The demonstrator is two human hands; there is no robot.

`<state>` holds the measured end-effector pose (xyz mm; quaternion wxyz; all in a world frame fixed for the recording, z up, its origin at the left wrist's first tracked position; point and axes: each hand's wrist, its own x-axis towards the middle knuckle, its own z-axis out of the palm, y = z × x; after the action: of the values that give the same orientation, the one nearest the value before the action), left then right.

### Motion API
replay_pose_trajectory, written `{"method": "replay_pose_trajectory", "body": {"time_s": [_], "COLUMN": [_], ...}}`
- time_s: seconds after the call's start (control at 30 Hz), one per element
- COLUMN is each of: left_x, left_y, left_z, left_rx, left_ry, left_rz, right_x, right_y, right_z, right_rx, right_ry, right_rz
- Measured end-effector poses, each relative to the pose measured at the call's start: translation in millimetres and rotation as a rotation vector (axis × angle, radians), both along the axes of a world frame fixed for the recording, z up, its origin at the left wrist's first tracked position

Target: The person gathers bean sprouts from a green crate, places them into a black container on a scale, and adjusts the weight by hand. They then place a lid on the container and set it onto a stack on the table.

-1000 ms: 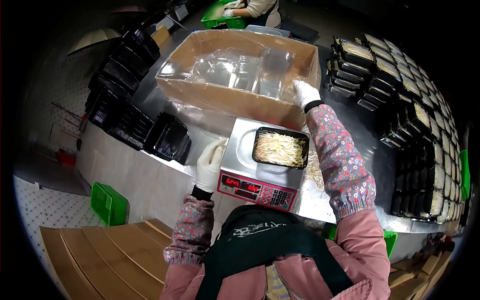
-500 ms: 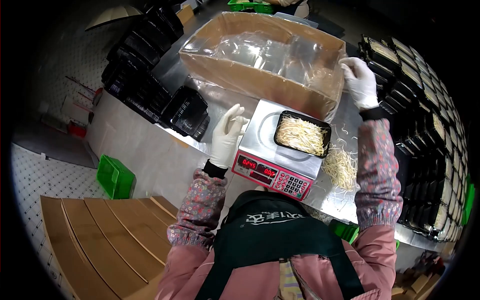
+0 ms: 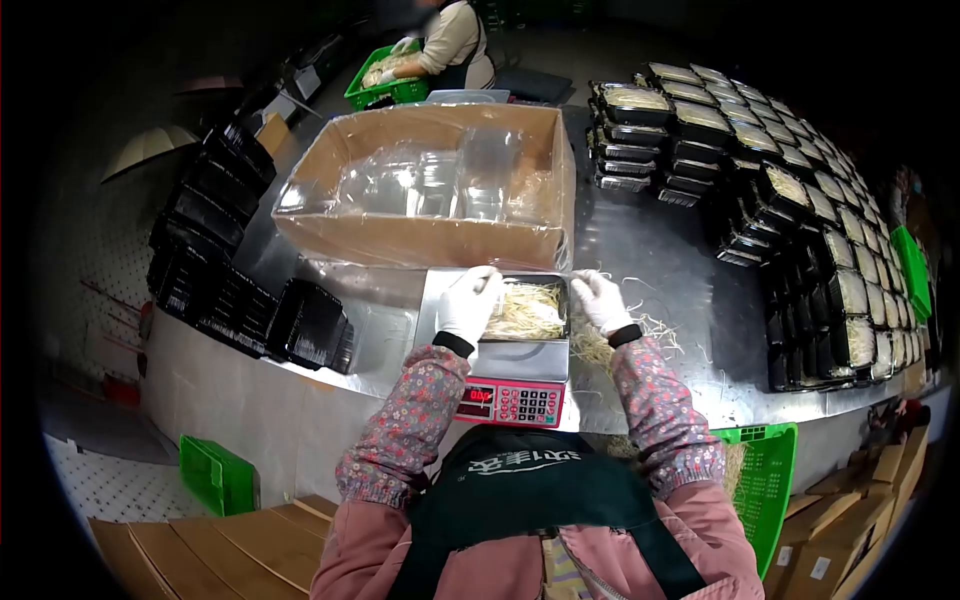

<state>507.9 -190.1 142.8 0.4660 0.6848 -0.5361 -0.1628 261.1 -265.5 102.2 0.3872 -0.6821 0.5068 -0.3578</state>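
A black tray of pale sprouts [image 3: 530, 312] sits on the scale [image 3: 520, 358], with the glare of a clear lid [image 3: 508, 324] over it. My left hand [image 3: 468, 304], in a white glove, has its fingers closed at the tray's left upper corner. On the other side my right hand [image 3: 600, 301], also gloved, pinches at the right upper corner. The lid's edges are partly hidden by my fingers. Loose sprouts [image 3: 592, 348] lie on the metal table beside the scale.
A cardboard box [image 3: 420, 238] of clear lids stands behind the scale. Empty black trays [image 3: 305, 325] are stacked at left, filled packs [image 3: 700, 122] at right. A co-worker [image 3: 455, 45] handles sprouts in a green crate [image 3: 402, 92]. Another green crate [image 3: 780, 490] is at lower right.
My right hand has moved from the box's right edge down to the tray. My left hand has come in from beside the scale to the tray. The view has shifted, and a clear lid now shows over the sprouts.
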Motion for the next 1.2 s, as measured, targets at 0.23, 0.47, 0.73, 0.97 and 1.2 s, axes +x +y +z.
{"method": "replay_pose_trajectory", "body": {"time_s": [0.23,0.47,0.73,0.97,1.2], "left_x": [41.0,64.1,54.5,56.1,28.3], "left_y": [12.0,-12.6,-16.5,60.7,77.9], "left_z": [-44.3,-89.5,-92.0,-47.4,-61.2], "left_rx": [0.121,0.192,0.038,0.429,0.142], "left_ry": [-0.233,0.616,0.67,0.939,0.796], "left_rz": [0.139,-0.052,-0.041,-0.1,-0.229], "right_x": [39.8,44.1,48.8,-2.6,8.3], "right_y": [-0.1,-33.1,-25.0,40.6,79.6], "right_z": [9.6,-61.9,-64.1,5.2,-30.5], "right_rx": [0.053,0.337,0.253,0.741,0.669], "right_ry": [0.261,-0.38,-0.355,-0.246,-0.852], "right_rz": [-0.02,0.003,-0.042,0.191,0.032]}}
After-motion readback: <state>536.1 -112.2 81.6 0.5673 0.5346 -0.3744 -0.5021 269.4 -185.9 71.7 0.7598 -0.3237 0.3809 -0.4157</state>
